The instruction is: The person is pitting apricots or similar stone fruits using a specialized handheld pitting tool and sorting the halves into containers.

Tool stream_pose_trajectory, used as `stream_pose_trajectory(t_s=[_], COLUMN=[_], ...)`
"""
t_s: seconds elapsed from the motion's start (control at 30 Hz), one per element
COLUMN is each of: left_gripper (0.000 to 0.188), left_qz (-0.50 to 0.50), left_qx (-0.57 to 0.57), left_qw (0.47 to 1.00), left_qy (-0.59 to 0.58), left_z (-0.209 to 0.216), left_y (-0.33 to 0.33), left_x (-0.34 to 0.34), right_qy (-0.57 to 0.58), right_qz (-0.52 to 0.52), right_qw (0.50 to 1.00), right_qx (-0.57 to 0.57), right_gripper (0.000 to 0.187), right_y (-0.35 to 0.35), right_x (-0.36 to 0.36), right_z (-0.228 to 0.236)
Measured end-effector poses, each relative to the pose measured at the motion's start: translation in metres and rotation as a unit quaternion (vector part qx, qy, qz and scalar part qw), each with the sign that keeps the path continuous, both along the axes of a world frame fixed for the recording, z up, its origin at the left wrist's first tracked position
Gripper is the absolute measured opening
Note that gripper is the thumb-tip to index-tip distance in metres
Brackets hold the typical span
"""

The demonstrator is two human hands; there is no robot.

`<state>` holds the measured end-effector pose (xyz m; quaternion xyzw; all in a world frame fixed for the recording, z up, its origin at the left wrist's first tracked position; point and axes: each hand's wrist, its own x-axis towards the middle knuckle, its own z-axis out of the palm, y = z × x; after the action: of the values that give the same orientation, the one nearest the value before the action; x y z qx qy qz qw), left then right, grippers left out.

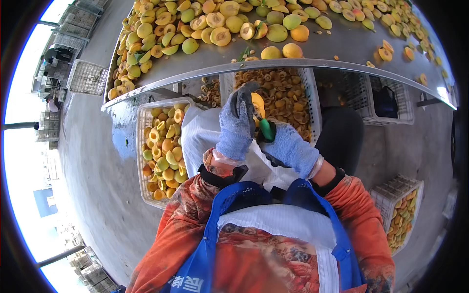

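Observation:
My left hand (pixel 234 124), in a blue and grey work glove, holds a yellow-orange peach half (pixel 258 103) with its cut face turned toward my right hand. My right hand (pixel 292 149), gloved the same way, is wrapped round the green handle of a pitting tool (pixel 266 130). Its metal end touches the peach half; the exact shape of the tip is hidden. Both hands are over my lap, just short of the metal table (pixel 205 61). Many whole and halved peaches (pixel 215 20) lie heaped on that table.
A white crate (pixel 313 105) of pits and scraps stands under the table edge. Left of my knees is a crate (pixel 142 168) of peach halves. Another filled crate (pixel 420 195) sits at the right; a crate with a dark item (pixel 386 101) is behind it.

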<state>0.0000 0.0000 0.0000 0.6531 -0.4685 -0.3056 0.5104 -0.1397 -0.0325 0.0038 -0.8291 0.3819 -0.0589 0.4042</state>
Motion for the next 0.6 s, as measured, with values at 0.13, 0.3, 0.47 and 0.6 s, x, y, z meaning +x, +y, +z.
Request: stream_pose_trajectory(t_s=[0.13, 0.3, 0.47, 0.6], left_gripper=[0.038, 0.038, 0.035, 0.029], left_qz=[0.027, -0.003, -0.031, -0.034], left_qx=[-0.055, -0.118, -0.021, 0.038], left_qw=[0.994, 0.992, 0.993, 0.989], left_qy=[-0.086, -0.032, 0.115, 0.137], left_z=[-0.005, 0.008, 0.014, 0.028], left_y=[0.017, 0.008, -0.003, -0.014], left_x=[-0.002, -0.001, 0.001, 0.006], right_qy=[-0.093, -0.210, -0.205, -0.208], right_qz=[-0.058, -0.052, -0.108, -0.076], right_qw=[0.875, 0.825, 0.777, 0.818], right_qx=[0.471, 0.523, 0.586, 0.531], right_gripper=[0.022, 0.020, 0.021, 0.022], right_y=[0.009, 0.015, 0.004, 0.005], right_x=[-0.009, -0.014, -0.013, -0.007], right_z=[0.046, 0.035, 0.028, 0.023])
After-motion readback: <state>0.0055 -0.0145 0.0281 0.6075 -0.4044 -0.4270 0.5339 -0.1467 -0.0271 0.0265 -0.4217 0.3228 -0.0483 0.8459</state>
